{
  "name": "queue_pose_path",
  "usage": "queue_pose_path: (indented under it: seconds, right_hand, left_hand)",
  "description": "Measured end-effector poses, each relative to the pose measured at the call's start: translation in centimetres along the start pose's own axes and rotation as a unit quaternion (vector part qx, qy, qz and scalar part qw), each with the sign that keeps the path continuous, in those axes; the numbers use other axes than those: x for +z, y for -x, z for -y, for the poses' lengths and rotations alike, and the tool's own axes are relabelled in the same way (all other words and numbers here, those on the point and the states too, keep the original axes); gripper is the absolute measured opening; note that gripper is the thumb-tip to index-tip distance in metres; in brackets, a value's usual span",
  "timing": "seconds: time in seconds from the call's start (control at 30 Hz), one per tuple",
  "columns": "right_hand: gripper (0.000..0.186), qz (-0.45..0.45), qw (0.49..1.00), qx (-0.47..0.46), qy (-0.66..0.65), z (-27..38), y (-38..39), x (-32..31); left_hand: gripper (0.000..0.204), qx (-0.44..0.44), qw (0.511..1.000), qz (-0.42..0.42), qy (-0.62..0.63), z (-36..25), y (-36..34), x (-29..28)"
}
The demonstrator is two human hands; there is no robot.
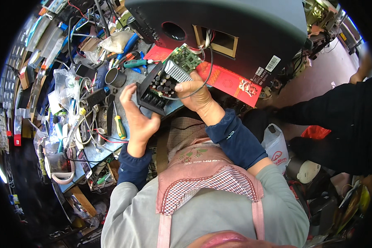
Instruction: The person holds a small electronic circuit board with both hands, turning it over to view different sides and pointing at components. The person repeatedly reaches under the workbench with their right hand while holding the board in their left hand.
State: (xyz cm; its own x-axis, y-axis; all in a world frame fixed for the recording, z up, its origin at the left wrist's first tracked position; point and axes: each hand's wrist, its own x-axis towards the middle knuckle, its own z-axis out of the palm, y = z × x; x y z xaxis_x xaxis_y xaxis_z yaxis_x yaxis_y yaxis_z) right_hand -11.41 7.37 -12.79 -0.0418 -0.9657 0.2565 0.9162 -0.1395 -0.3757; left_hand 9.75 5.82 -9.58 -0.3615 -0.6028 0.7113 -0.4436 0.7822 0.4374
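A yellow-handled screwdriver point(120, 126) lies on the cluttered bench; a metal cup point(115, 77) stands beyond it.

Black circuit-board module w/ dark capacitors & silver finned heatsink point(163, 84) btwn both hands, above cluttered tabletop point(130, 78). Big dark-grey speaker cabinet point(244, 25) behind. Round metal cup point(115, 77) left; yellow-handled screwdriver point(120, 126) nearer, left.

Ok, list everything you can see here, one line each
black electronics module with dark capacitors: one, black, held between both hands
ridged silver heat sink: one, silver, on the module's upper right
green circuit board: one, green, above the heat sink
large dark speaker cabinet: one, dark grey, top centre
red paper sheet: one, red, under the cabinet
yellow-handled screwdriver: one, yellow, on the bench, left
metal cup: one, grey, upper left
left hand: grips the module's lower edge
right hand: holds its right side
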Motion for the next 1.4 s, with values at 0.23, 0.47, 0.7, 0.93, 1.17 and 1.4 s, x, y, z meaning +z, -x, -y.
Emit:
queue_pose_path:
  seconds: [0.23, 0.47, 0.7, 0.93, 1.17, 1.4]
  right_hand:
    - [0.078, 0.007, 1.0, 0.025, 0.009, 0.3, 0.3, 0.0]
    - [0.095, 0.016, 0.998, 0.002, 0.065, -0.1, 0.2, 0.0]
    - [0.095, 0.028, 0.997, -0.009, 0.07, 0.2, 0.3, 0.6]
    - [0.096, 0.032, 0.995, -0.024, 0.088, -0.3, 0.0, -0.2]
    - [0.088, 0.031, 0.997, -0.02, 0.07, 0.1, -0.1, 0.5]
    - [0.083, -0.013, 0.999, -0.001, 0.037, 0.0, 0.1, -0.3]
  left_hand:
    - [0.048, -0.124, 0.979, 0.02, 0.157, -6.6, -9.3, -1.8]
    - [0.055, -0.185, 0.968, 0.153, 0.068, -7.5, -12.7, 2.3]
    - [0.053, -0.188, 0.968, 0.168, 0.007, -8.2, -13.7, 2.3]
    - [0.041, -0.18, 0.962, 0.206, -0.012, -7.5, -15.2, 2.0]
    - [0.032, -0.245, 0.932, 0.143, 0.223, -1.5, -16.2, -1.1]
    - [0.014, -0.301, 0.905, 0.007, 0.3, 10.8, -15.2, -0.9]
